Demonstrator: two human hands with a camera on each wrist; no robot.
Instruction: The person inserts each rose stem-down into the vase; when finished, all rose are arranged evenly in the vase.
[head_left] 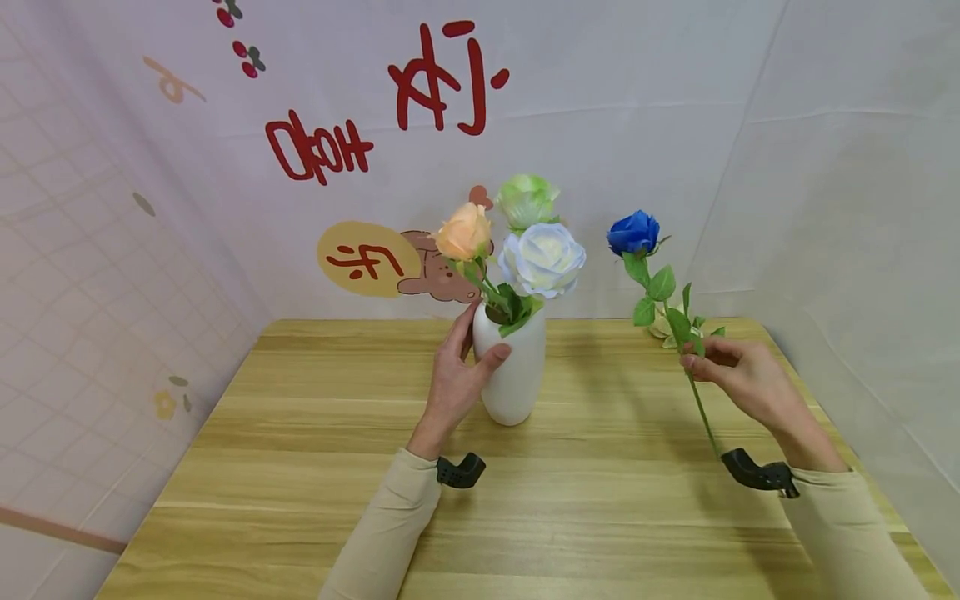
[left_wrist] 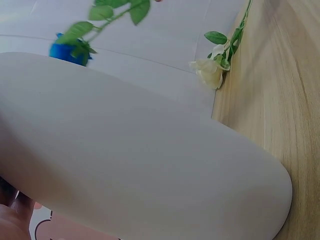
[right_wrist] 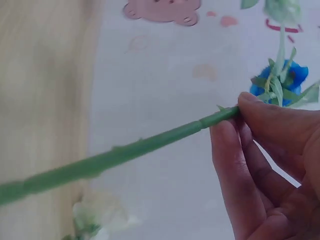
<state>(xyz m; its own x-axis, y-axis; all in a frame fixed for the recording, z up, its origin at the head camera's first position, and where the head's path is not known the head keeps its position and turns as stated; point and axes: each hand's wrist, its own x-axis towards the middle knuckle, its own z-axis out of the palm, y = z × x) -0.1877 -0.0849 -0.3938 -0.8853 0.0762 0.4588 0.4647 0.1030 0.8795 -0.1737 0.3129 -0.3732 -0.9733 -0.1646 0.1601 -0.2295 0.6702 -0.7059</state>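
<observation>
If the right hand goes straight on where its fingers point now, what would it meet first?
Probably the white vase, to the left of the right hand in the head view; depth is hard to judge, so it might miss it.

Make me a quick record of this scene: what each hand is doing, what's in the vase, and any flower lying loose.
Left hand: grips white vase
Right hand: pinches stem of blue rose
In vase: peach flower, green flower, pale blue flower
Loose: cream flower, on wooden table
</observation>
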